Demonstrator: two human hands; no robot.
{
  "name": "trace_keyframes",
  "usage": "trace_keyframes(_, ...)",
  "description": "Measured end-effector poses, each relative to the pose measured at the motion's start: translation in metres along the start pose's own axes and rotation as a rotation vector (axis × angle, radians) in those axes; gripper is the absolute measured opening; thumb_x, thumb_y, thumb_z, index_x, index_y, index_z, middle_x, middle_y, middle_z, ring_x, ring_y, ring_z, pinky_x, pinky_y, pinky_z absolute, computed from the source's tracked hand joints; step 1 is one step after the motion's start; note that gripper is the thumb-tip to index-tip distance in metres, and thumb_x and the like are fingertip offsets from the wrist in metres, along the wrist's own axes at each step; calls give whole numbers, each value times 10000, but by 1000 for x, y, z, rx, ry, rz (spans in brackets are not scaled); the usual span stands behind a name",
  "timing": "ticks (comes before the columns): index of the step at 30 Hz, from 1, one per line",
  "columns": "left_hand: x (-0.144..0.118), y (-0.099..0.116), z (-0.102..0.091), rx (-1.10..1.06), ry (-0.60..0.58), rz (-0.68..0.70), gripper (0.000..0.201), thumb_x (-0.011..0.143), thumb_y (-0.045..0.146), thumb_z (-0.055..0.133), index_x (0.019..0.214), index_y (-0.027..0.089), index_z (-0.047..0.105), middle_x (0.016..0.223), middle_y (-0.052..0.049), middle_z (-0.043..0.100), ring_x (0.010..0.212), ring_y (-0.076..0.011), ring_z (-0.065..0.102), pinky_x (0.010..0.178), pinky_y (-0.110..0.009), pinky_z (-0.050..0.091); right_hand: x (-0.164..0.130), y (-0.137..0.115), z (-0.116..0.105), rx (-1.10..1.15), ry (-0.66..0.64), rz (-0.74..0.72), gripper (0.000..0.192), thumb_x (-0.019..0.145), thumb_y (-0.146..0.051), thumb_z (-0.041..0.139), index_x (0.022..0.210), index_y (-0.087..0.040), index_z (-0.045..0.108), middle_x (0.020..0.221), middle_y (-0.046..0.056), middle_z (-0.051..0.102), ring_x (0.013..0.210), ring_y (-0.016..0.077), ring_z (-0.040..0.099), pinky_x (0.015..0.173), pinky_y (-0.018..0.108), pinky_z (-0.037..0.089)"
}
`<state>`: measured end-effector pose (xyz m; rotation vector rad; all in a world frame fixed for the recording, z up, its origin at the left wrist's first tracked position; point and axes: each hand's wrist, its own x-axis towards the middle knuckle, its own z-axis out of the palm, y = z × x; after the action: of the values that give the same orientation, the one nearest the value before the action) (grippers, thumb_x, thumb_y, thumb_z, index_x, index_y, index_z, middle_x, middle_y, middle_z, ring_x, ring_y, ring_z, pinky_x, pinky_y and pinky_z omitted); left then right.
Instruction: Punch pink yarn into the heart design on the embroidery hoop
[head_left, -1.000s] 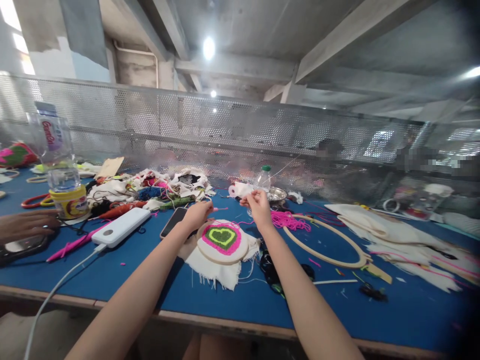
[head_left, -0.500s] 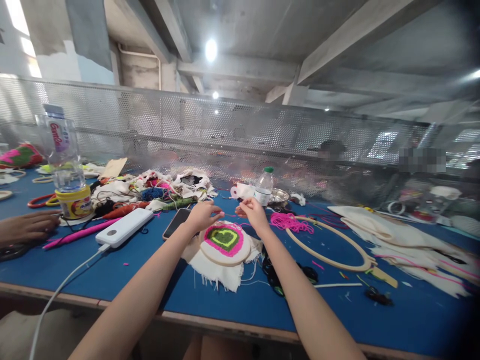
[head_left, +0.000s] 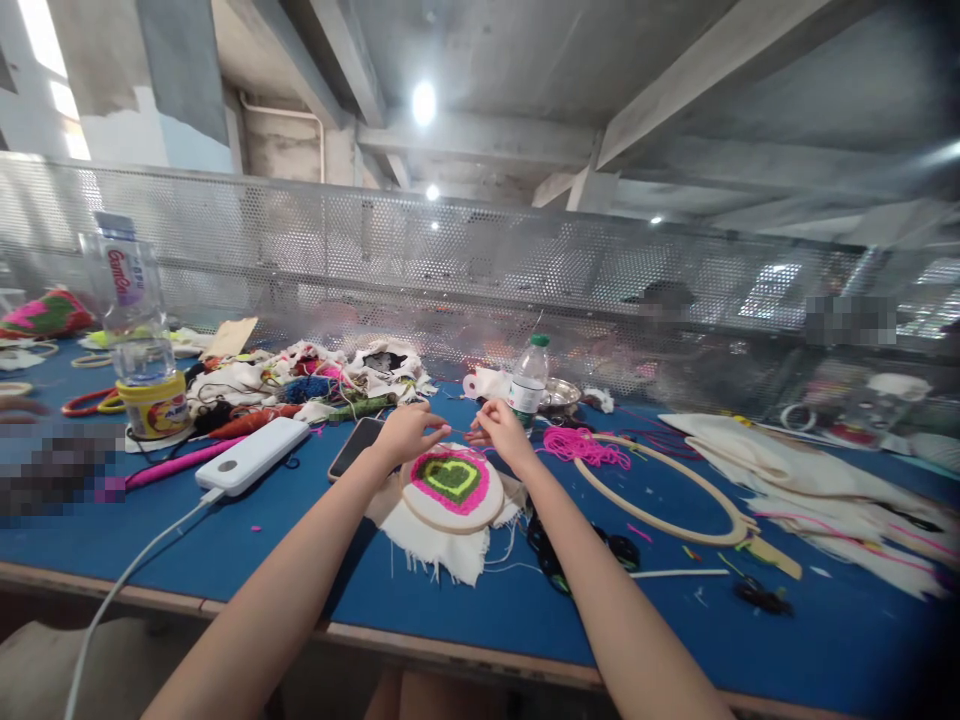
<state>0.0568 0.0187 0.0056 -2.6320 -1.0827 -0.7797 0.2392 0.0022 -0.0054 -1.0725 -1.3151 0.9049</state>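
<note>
My left hand (head_left: 412,435) and my right hand (head_left: 500,432) are raised close together over the far edge of an embroidery hoop (head_left: 452,528). Fingers and thumb are drawn together on both. A faint reddish line, perhaps a strand of yarn, seems to run between the fingertips; it is too thin to be sure of. In the hoop, white cloth (head_left: 442,553) with a frayed edge carries a heart in lime and dark green, ringed by pink (head_left: 448,480). A phone (head_left: 355,448) lies beside my left wrist, and a bundle of pink yarn (head_left: 585,447) beside my right.
A white power bank (head_left: 253,456) with a cable lies left, near a bottle (head_left: 137,310) on a yellow tub (head_left: 155,405). Scraps and yarn (head_left: 300,385) are heaped behind. On the right are a larger hoop (head_left: 664,500), a green-capped bottle (head_left: 529,385) and folded cloth (head_left: 787,470).
My hands have barely moved; the fingertips have come slightly closer together. The view has shifted a little. At far left, the other person's hand is now blurred and mostly masked.
</note>
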Motion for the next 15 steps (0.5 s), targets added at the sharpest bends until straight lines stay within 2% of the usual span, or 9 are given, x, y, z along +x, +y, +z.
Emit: trace_keyframes(15, -1, 2, -3, -1, -41, -25, 400, 815, 472, 348, 877, 237, 667, 762, -41, 559, 692, -135, 518, 591, -218, 342, -3, 1, 2, -106, -2, -58, 165, 673, -292, 497, 719, -234, 349, 566, -73, 550, 453, 144, 597, 434, 274, 504)
